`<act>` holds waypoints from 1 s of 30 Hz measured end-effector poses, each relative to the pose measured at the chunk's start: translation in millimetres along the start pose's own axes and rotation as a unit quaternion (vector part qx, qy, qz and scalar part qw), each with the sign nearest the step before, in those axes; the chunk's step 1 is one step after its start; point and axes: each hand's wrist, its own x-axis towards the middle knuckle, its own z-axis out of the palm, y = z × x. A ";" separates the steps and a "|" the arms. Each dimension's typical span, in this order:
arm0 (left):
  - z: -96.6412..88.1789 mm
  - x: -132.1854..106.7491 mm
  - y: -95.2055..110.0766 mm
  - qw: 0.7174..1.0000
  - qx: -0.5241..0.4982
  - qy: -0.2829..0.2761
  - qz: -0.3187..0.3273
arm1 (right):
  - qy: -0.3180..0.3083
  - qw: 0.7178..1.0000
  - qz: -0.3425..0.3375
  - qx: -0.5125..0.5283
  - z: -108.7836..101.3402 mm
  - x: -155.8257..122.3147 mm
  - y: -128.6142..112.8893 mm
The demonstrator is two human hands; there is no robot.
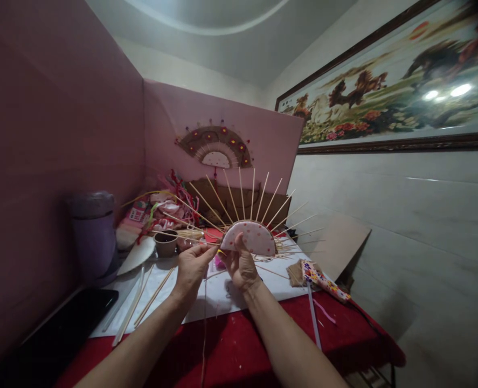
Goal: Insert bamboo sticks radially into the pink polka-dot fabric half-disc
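We stretch both forearms forward and upward. Our right hand (242,265) grasps the stick fan (250,237) by its dotted half-disc from below, holding it raised over the red worktop (239,350). Our left hand (191,268) pinches a stick at the fan's left edge. Behind the fan stands a pink partition (263,134) carrying a finished fan (216,146). To the right of it hangs a horse painting (392,91).

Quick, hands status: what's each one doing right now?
Left hand: closed, fingertips pinching a stick of the fan frame.
Right hand: closed, holding the fan frame by its dotted half-disc.
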 end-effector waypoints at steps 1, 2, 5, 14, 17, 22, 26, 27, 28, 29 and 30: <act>-0.3 0.0 -0.1 1.000 -0.001 -0.003 0.002 | 0.002 1.000 -0.001 -0.004 -0.1 0.0 0.0; -0.5 0.1 -0.4 1.000 -0.002 -0.005 0.002 | 0.002 1.000 -0.002 -0.008 -0.4 -0.1 0.1; -0.6 0.7 -1.2 1.000 -0.010 0.001 -0.002 | -0.003 1.000 -0.003 -0.016 -1.0 -0.6 0.6; 3.1 -3.8 3.0 1.000 -0.007 0.006 0.028 | -0.018 0.999 -0.016 -0.028 0.0 -1.6 -0.1; 4.0 -4.8 4.7 1.000 -0.012 0.007 0.026 | -0.018 0.999 -0.020 -0.039 -1.1 -0.8 0.3; 4.7 -5.1 4.9 0.999 -0.007 0.005 0.037 | -0.034 0.998 -0.028 -0.045 -2.7 0.9 1.1; 3.6 -4.5 4.1 0.999 0.002 -0.001 0.039 | -0.028 0.999 -0.026 -0.038 -1.6 0.1 0.6; 3.2 -3.9 3.7 0.999 0.007 0.000 0.038 | -0.023 0.999 -0.024 -0.034 -1.0 -0.5 0.3; 2.8 -3.2 3.2 0.999 0.012 0.003 0.038 | -0.017 0.999 -0.021 -0.030 -0.4 -1.1 0.0; 2.4 -2.4 2.6 0.999 0.018 0.007 0.041 | -0.011 1.000 -0.016 -0.024 0.3 -1.7 -0.4; 2.0 -1.5 1.7 0.999 0.023 0.012 0.045 | -0.005 1.000 -0.011 -0.017 0.8 -2.2 -0.7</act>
